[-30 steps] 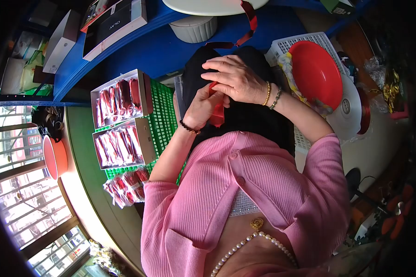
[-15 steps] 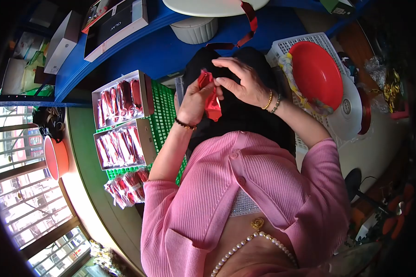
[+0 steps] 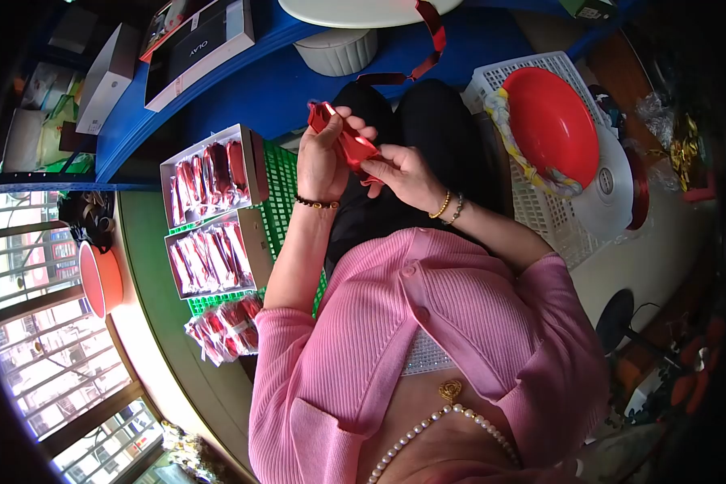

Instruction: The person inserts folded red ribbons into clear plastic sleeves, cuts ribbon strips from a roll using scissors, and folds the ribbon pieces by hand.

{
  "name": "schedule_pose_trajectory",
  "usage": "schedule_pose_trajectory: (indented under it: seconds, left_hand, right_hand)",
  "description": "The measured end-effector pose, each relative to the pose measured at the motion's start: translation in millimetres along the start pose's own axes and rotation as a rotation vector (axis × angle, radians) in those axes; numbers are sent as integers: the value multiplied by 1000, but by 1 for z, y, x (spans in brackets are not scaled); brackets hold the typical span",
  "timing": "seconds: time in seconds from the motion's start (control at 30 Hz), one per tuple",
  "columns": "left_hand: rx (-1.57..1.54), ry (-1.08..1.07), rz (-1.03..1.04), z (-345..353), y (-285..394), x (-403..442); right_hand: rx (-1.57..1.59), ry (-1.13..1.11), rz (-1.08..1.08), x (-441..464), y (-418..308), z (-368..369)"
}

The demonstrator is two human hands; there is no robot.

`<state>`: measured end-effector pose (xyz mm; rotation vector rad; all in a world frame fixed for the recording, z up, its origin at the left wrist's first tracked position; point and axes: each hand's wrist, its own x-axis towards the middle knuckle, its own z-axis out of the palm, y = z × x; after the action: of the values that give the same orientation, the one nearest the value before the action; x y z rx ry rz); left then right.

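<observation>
Left hand (image 3: 324, 157), right hand (image 3: 411, 179), one held red strip (image 3: 352, 145), two boxes (image 3: 257, 166)

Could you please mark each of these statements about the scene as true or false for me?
1. Both the left hand and the right hand are on the shiny red piece. True.
2. The gold-coloured bracelet is on the left wrist. False: it is on the right wrist; the left has a dark beaded bracelet.
3. The red basin is on the person's right side. True.
4. The plastic crate beside the open boxes is yellow. False: it is green.
5. The box marked OLAY stands on the floor. False: it lies on the blue surface.
</observation>
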<state>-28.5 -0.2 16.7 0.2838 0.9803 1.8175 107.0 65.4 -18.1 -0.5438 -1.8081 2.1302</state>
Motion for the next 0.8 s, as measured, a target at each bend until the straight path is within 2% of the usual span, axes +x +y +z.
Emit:
schedule_pose_trajectory:
  seconds: [0.07,0.17,0.23,0.33,0.37,0.5,0.6,0.67,0.8]
  left_hand:
    - [-46,-31,20,-8,-8,3]
    - [-84,-48,54,-9,-8,3]
    - [-75,-63,63,-6,-4,4]
    - [-109,23,32,-3,3,3]
    - [-151,-20,25,-10,2,6]
    - [-234,-34,-19,-24,-6,10]
    - [-350,28,-54,-37,-8,16]
    - [-398,75,-75,-41,-10,20]
    - [-519,146,-141,-57,-17,23]
  right_hand:
    - [-23,59,-16,-4,0,0]
    - [-2,-5,49,-8,2,-1]
    - [73,3,-98,-7,12,2]
    - [-1,3,-151,-5,9,3]
    - [19,16,-81,-8,3,2]
    - [8,20,-51,-6,13,-2]
    - [133,23,-15,-8,14,0]
    - [69,12,-95,-11,17,1]
    - [-21,38,-121,-12,13,3]
